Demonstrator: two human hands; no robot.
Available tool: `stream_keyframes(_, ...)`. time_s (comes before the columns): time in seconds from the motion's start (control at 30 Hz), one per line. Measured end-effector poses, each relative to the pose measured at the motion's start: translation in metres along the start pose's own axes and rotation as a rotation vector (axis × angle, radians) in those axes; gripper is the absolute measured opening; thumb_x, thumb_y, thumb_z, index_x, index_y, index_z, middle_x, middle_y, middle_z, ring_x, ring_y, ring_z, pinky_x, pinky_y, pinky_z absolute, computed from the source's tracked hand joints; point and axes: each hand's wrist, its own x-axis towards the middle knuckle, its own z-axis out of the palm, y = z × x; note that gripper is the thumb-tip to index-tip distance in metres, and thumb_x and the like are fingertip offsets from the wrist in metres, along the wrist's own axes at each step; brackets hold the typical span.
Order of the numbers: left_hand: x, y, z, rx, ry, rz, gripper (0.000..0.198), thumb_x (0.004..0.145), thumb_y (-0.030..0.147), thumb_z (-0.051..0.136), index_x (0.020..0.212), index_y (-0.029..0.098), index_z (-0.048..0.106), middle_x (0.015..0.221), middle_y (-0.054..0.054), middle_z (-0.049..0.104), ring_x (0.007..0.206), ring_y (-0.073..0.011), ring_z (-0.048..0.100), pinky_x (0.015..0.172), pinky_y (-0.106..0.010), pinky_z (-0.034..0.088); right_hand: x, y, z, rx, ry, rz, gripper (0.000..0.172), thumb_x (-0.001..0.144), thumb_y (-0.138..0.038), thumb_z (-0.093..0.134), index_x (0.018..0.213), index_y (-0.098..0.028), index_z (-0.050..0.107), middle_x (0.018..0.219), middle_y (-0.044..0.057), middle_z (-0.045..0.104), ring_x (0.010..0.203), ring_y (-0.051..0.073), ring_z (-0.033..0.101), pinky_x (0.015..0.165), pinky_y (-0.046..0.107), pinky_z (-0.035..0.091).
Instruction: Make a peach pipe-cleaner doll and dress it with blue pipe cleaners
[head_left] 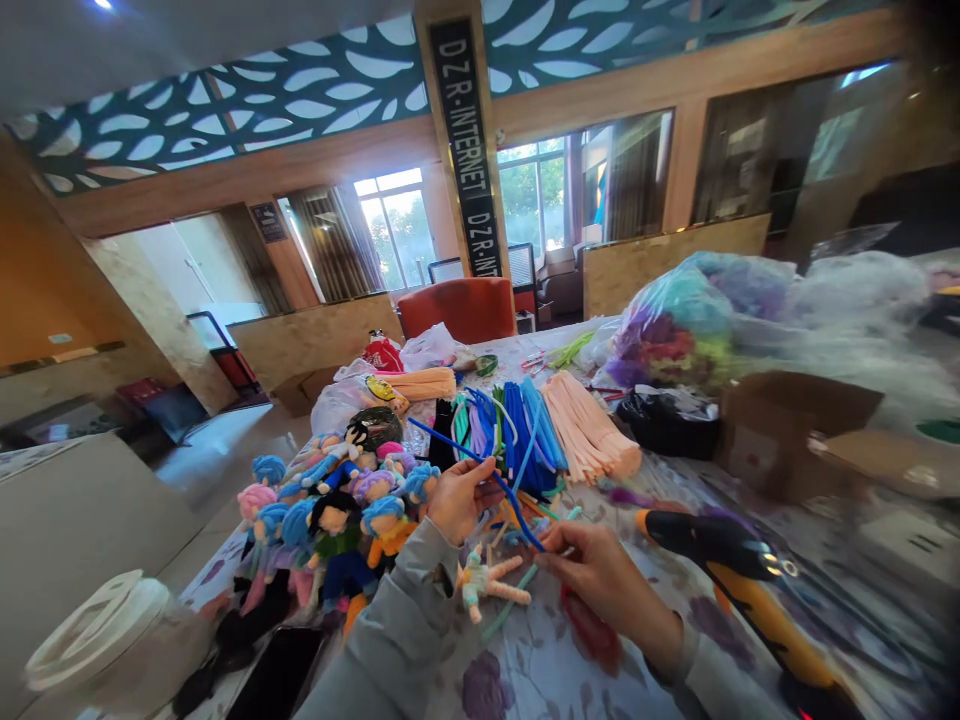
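Gripping blue pipe cleaner (518, 511) at six o'clock of view.
Pinching lower part with right hand (592, 570), mid-length with left hand (457, 500); noted peach-limbed figure (475, 576) on counter (555, 680) at right hand's nine o'clock.

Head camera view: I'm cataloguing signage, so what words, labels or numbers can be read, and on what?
"DZR·INTERNET": dark vertical sign on the pillar.
"DZR·INT": lower on the same sign, where the visible lettering ends.
Too small or blurred to read: any print on the dark wall plaque, yellow oval patch and red packaging.
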Motion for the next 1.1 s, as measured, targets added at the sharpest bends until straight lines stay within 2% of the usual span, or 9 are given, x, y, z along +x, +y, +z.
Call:
stream_keyframes(0.23,0.006,0.000,0.005,0.059,-0.019,-0.015,0.021,0.071,0.014,0.074,0.060,0.014,0.057,0.052,0.001,0.064,0.043,-0.0089,0.059,0.043,-0.019,0.048,-0.008,-0.005,0.011,-0.188,0.086,-0.075,0.017,0.082,-0.019,0.054,0.067,-0.017,0.062,0.069,0.003,0.060,0.066,0.017,0.055,0.062,0.026,0.037)
stream_keyframes(0.4,-0.005,-0.004,0.014,0.165,-0.066,0.003,0.021,0.064,0.020,0.079,0.058,0.013,0.060,0.052,0.001,0.064,0.041,-0.0084,0.056,0.042,-0.019,0.046,-0.011,-0.008,0.018,-0.282,-0.027,-0.175,0.025,0.087,-0.020,0.051,0.066,-0.018,0.065,0.067,0.003,0.062,0.063,0.016,0.056,0.058,0.025,0.036)
stream_keyframes(0.5,-0.023,-0.005,0.014,0.261,-0.104,-0.002,0.022,0.057,0.024,0.083,0.061,0.012,0.065,0.052,0.001,0.064,0.042,-0.0083,0.056,0.043,-0.019,0.044,-0.008,-0.010,0.006,-0.064,-0.080,-0.035,0.016,0.082,-0.031,0.062,0.078,-0.020,0.072,0.072,0.002,0.069,0.064,0.016,0.060,0.057,0.024,0.040)
stream_keyframes(0.6,-0.047,-0.010,0.010,0.353,-0.167,-0.049,0.024,0.052,0.026,0.084,0.062,0.012,0.068,0.053,-0.001,0.066,0.043,-0.0094,0.055,0.043,-0.020,0.043,-0.002,-0.009,-0.008,0.190,0.013,0.101,0.033,0.083,-0.045,0.058,0.096,-0.018,0.073,0.080,0.004,0.072,0.069,0.019,0.061,0.058,0.026,0.043)
stream_keyframes(0.7,-0.070,-0.025,0.003,0.436,-0.230,-0.111,0.021,0.049,0.023,0.083,0.055,0.013,0.067,0.048,0.001,0.062,0.040,-0.0091,0.050,0.042,-0.021,0.039,0.001,-0.004,-0.010,0.373,0.038,0.177,0.040,0.079,-0.051,0.062,0.092,-0.015,0.072,0.072,0.003,0.069,0.059,0.015,0.057,0.049,0.023,0.039)
stream_keyframes(0.77,-0.085,-0.041,0.000,0.553,-0.295,-0.112,0.017,0.052,0.020,0.079,0.051,0.015,0.064,0.045,0.003,0.060,0.040,-0.0069,0.046,0.041,-0.019,0.034,0.000,-0.001,-0.005,0.490,0.011,0.232,0.037,0.075,-0.051,0.066,0.082,-0.015,0.070,0.068,0.001,0.067,0.049,0.010,0.052,0.041,0.021,0.034)
stream_keyframes(0.87,-0.105,-0.068,-0.002,0.498,-0.375,-0.270,0.012,0.054,0.021,0.075,0.059,0.016,0.066,0.051,0.000,0.064,0.043,-0.0110,0.053,0.045,-0.023,0.039,-0.004,0.001,0.004,0.632,-0.033,0.319,0.038,0.079,-0.053,0.061,0.078,-0.016,0.065,0.065,-0.001,0.063,0.035,0.006,0.043,0.031,0.020,0.027)
stream_keyframes(0.93,-0.119,-0.080,-0.004,0.515,-0.315,-0.314,0.018,0.050,0.015,0.075,0.065,0.017,0.067,0.054,0.001,0.064,0.049,-0.0126,0.056,0.050,-0.024,0.042,-0.005,0.001,0.005,0.757,-0.040,0.384,0.036,0.082,-0.052,0.057,0.087,-0.017,0.063,0.063,-0.002,0.061,0.030,0.007,0.042,0.028,0.020,0.026)
stream_keyframes(1.1,-0.143,-0.075,-0.019,0.645,-0.372,-0.397,0.012,0.052,0.018,0.077,0.054,0.020,0.066,0.057,0.002,0.064,0.058,-0.0126,0.056,0.058,-0.023,0.041,-0.004,-0.001,-0.004,0.924,-0.010,0.456,0.031,0.075,-0.041,0.068,0.090,-0.015,0.064,0.051,-0.007,0.050,0.032,0.004,0.038,0.031,0.015,0.028)
